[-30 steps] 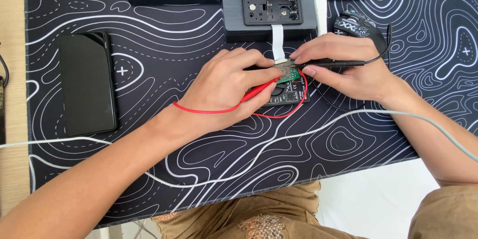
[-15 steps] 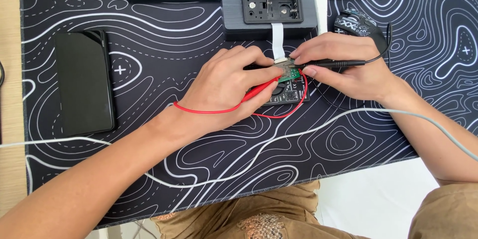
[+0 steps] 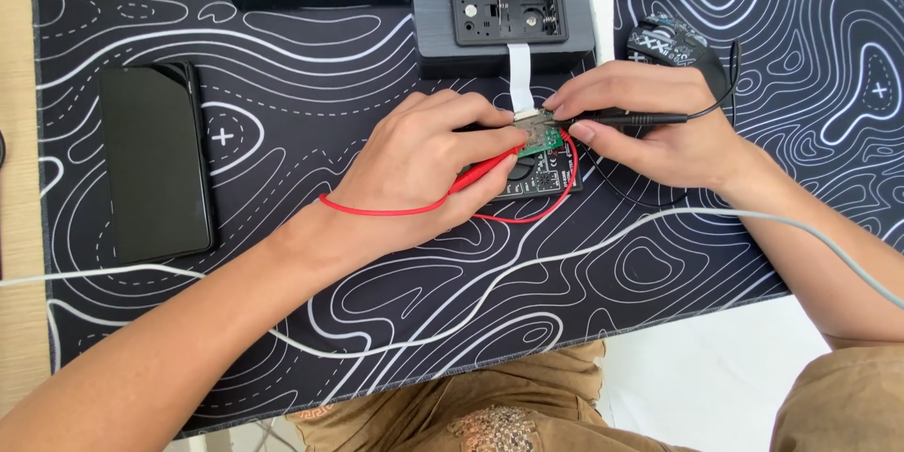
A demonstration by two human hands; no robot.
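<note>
Phone (image 3: pixel 155 162) lies at left. Mid-frame, my left hand (image 3: pixel 424 165) pinches the red probe (image 3: pixel 485 169), tip pointing right at the small green board (image 3: pixel 539 139) (just above centre); my right hand (image 3: pixel 650 122) grips the black probe (image 3: pixel 626 119), lying level, pointing left.

One head camera looks steeply down, close above the desk mat (image 3: pixel 282 339).

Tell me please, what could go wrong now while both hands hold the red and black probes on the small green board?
1. The left hand and right hand press the red probe and black probe close together on the small green board; a slip might bridge contacts.
2. The red wire loops under the left wrist, so moving that arm could tug the probe off.
</note>
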